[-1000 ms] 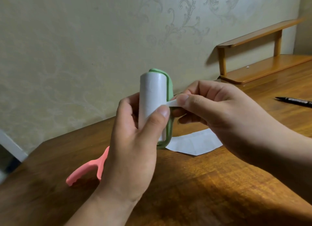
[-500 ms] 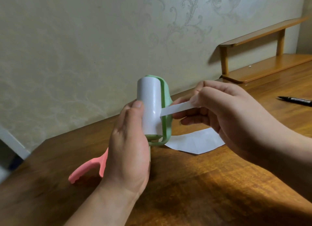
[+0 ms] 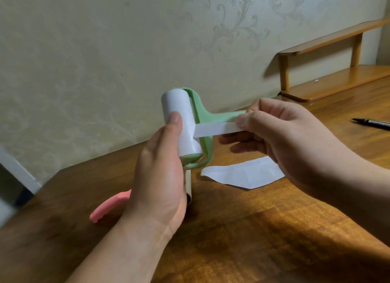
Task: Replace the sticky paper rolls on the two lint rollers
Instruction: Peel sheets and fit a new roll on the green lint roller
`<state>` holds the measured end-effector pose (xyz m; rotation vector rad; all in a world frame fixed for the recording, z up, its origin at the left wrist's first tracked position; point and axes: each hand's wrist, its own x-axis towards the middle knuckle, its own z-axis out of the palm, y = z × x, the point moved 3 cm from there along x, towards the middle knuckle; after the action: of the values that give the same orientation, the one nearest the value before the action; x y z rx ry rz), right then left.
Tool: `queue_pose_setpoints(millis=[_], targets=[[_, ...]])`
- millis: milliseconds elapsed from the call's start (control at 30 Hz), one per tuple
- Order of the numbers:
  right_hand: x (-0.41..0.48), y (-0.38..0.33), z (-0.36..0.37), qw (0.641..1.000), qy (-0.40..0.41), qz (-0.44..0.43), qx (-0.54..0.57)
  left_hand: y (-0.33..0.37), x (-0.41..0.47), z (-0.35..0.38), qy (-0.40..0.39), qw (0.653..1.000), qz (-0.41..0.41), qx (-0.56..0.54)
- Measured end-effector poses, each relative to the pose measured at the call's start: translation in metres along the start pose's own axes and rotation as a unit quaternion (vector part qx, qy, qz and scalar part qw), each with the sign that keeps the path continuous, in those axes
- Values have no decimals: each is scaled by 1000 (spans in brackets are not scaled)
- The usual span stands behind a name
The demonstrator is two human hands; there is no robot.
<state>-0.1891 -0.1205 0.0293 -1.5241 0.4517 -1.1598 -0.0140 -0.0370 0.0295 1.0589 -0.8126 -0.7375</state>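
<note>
My left hand (image 3: 157, 177) grips a white sticky paper roll (image 3: 181, 118) mounted on the green lint roller (image 3: 202, 116), thumb pressed on the roll's face. The roller is held above the wooden table (image 3: 253, 230), with its green handle pointing right behind my right hand. My right hand (image 3: 280, 132) pinches a narrow white paper strip (image 3: 215, 129) that stretches from the roll to my fingers. A pink lint roller (image 3: 109, 206) lies on the table behind my left hand, mostly hidden. Part of a pale tube (image 3: 188, 183) shows below the green roller.
A peeled white paper sheet (image 3: 242, 175) lies on the table under my right hand. A black pen (image 3: 371, 123) rests at the right edge. A small wooden shelf (image 3: 329, 75) stands against the wall at the back right. The table's left corner is near the pink roller.
My right hand has pulled the paper strip further out to the right. The green roller has tilted, so that its handle now shows pointing right.
</note>
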Motion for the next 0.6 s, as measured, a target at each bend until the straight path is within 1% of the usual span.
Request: queue_pose_setpoints(millis=[167,333,400,500,533,600], targets=[[1,0,-5,999,31,17,28,2,4,-2,14,999,-9,-29],[2,2,-8,998,42,29,32,-5,9,-6,26,995,-78,-50],[2,3,-7,998,33,32,33,-6,9,-8,38,995,-78,-48],[2,4,-6,998,25,40,32,-5,9,-4,2,998,-60,-17],[2,4,-6,999,25,39,25,-5,9,-3,2,998,-57,-5],[1,4,-7,999,29,33,11,-5,11,-7,27,998,-56,4]])
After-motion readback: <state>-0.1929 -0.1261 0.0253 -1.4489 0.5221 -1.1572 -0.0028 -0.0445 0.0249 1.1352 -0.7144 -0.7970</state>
